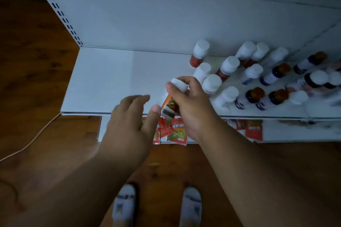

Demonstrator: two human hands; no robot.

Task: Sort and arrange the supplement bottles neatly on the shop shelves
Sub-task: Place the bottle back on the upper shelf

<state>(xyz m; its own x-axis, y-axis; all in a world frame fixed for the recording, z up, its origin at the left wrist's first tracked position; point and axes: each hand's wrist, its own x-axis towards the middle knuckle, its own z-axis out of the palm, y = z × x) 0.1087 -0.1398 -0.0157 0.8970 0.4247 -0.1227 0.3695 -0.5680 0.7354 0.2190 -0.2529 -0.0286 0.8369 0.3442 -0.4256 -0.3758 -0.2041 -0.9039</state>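
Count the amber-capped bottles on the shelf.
4 amber-capped bottles: front-left one, front-right one, middle one, back-right one. More may be hidden at the blurred right edge.

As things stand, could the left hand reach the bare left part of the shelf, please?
Probably yes: the left hand is open at the shelf front edge, with nothing between it and that bare surface.

One wide-angle view is taken from the head, aimed steeply down over the shelf (114, 79), close to the forearms.
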